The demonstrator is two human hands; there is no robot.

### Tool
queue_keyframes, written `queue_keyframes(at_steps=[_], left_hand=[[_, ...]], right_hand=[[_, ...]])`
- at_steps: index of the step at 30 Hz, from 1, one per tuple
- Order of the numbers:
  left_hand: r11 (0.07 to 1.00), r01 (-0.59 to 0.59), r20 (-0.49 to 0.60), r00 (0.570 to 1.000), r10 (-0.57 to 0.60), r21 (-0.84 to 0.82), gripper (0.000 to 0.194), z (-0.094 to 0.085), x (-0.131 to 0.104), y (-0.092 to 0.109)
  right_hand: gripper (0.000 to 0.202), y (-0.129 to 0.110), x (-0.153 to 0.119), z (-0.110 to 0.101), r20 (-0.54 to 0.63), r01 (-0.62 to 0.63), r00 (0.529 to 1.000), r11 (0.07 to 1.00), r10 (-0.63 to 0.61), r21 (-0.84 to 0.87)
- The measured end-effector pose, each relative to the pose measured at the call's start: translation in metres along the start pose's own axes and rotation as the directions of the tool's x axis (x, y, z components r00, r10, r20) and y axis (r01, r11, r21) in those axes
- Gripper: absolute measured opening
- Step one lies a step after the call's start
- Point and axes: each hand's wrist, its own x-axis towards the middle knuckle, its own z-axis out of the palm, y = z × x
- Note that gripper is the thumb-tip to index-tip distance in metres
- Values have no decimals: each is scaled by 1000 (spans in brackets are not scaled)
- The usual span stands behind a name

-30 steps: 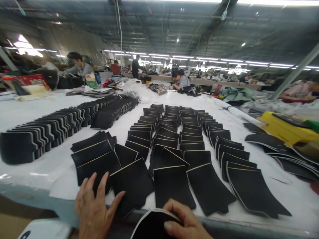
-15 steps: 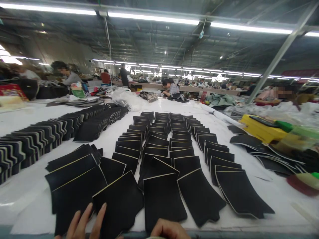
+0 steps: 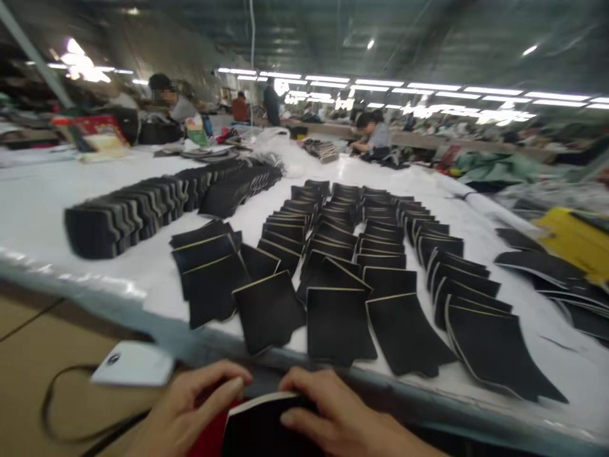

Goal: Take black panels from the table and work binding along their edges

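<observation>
Both hands (image 3: 266,412) clamp a black stack (image 3: 266,425) below the table edge (image 3: 157,330)

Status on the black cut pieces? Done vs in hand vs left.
Done: several overlapping rows of black pieces are fanned out across the white table. In hand: both hands, left hand and right hand, hold a stack of black pieces at the table's near edge. Left: that stack, plus the long packed row at the left, not spread out.
</observation>
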Motion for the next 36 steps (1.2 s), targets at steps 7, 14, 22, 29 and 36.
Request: queue_keyframes(at_steps=[7,14,22,29,36], left_hand=[[971,133,268,960,-77,-199,29,-9,-10,30],[988,112,411,910,-57,-110,22,-14,-5,39],[983,165,489,866,-103,-85,11,-13,-4,32],[915,281,375,913,-162,-288,8,1,-12,23],[896,298,269,939,-213,-329,5,8,-23,22]], right_hand=[[22,-24,9,3,163,112,982,985,-91,-130],[18,-38,9,0,183,159,977,952,-112,-261],[14,-38,14,12,258,293,945,869,-201,-398],[13,-30,13,28,193,435,900,798,-390,-417],[12,-18,15,51,52,512,830,721,-556,-468]])
